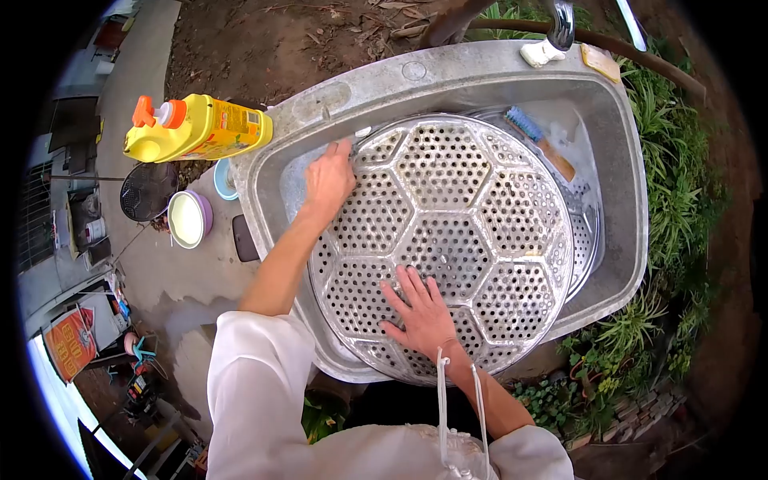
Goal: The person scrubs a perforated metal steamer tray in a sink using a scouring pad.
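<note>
A large round perforated metal steamer tray (444, 244), embossed with hexagons and wet, lies tilted across the grey stone sink (628, 264). My right hand (424, 316) rests flat on the lower part of the tray, fingers spread. At the tray's upper left edge is my left hand (329, 182), its fingers curled closed; what they hold, if anything, is hidden. A small white bit lies just beyond those fingers. Under the tray's right side shows part of a second perforated metal piece (582, 240). A blue-bristled brush (544, 144) with a wooden handle leans in the sink's upper right.
On the sink's left rim lies a yellow jug (212, 128) with an orange cap. A tap (562, 28), a white lump (542, 53) and a yellowish sponge (601, 62) are along the back rim. Left on the ground are a purple bucket (208, 216) and a black basket (148, 192).
</note>
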Motion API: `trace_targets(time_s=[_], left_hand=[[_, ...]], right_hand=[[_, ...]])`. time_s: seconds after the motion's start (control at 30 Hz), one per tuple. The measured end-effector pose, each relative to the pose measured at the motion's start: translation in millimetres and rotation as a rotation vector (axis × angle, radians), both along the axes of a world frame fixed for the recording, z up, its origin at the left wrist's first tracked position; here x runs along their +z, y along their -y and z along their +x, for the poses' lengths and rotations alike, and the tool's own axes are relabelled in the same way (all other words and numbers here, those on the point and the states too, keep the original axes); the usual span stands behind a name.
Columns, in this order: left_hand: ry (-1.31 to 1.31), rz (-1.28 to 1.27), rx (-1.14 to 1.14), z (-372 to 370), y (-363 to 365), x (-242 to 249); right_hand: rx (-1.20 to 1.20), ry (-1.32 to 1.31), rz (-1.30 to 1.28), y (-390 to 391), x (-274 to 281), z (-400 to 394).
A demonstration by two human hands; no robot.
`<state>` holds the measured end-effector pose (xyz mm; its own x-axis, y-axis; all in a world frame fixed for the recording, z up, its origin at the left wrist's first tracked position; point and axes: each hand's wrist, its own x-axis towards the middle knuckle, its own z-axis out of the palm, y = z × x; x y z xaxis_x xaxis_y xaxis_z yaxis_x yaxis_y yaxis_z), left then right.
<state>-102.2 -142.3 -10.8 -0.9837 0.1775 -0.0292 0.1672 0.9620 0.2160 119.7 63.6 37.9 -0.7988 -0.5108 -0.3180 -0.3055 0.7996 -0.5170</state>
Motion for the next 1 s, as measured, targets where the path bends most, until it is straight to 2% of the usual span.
trace_targets(time_s=[0.07,0.13,0.2,0.27,0.33,0.37,0.47,0.5,0.57,0.6,0.67,0.73,0.8,0.87,0.93,1.0], left_hand=[[0.020,-0.042,-0.052,25.9,13.3,17.4],[0.054,-0.038,0.036,58.5,18.0,22.5],[0.093,-0.062,0.048,40.2,10.8,13.7],[0.015,-0.028,0.119,5.9,-19.1,8.6],[0.037,-0.043,0.004,-2.9,-53.0,7.1],[0.008,0.045,-0.071,2.3,-62.5,4.2],[0.083,0.114,-0.373,28.0,-55.3,16.1],[0.078,0.118,-0.375,23.4,-43.7,17.0],[0.050,-0.004,-0.158,5.0,-16.2,11.6],[0.050,0.000,-0.163,-3.2,-19.2,10.7],[0.017,-0.016,0.205,-12.7,-24.3,8.4],[0.069,0.048,-0.081,34.9,-59.7,15.6],[0.213,0.135,-0.245,87.3,-73.4,32.2],[0.215,0.131,-0.271,85.5,-52.5,31.1],[0.061,0.025,-0.244,45.5,-23.3,16.6],[0.035,0.055,-0.113,10.4,-8.7,12.5]], right_hand=[[-0.012,-0.003,-0.004,3.8,-1.8,0.0],[-0.021,0.007,-0.022,3.9,-1.9,-0.1],[-0.001,0.016,-0.037,1.6,-1.7,1.3],[-0.001,0.018,-0.038,2.4,-5.8,2.6],[-0.024,-0.041,-0.056,3.8,-7.7,3.7],[-0.019,-0.040,-0.054,4.8,-8.1,3.7],[-0.032,-0.043,-0.060,5.6,-6.3,1.3],[-0.010,-0.017,-0.042,5.1,-3.4,0.8],[0.009,0.018,-0.025,3.7,-3.2,2.4],[0.004,0.019,-0.020,4.5,-3.8,2.5],[0.010,0.013,-0.025,3.0,-5.0,3.0],[0.021,0.021,-0.016,6.2,-5.3,3.8],[0.026,0.048,0.023,4.7,-2.7,1.5],[0.017,0.012,0.012,4.2,-3.8,1.1],[0.019,0.008,-0.015,3.5,-4.7,2.0],[0.026,0.002,-0.001,0.8,-5.9,1.4]])
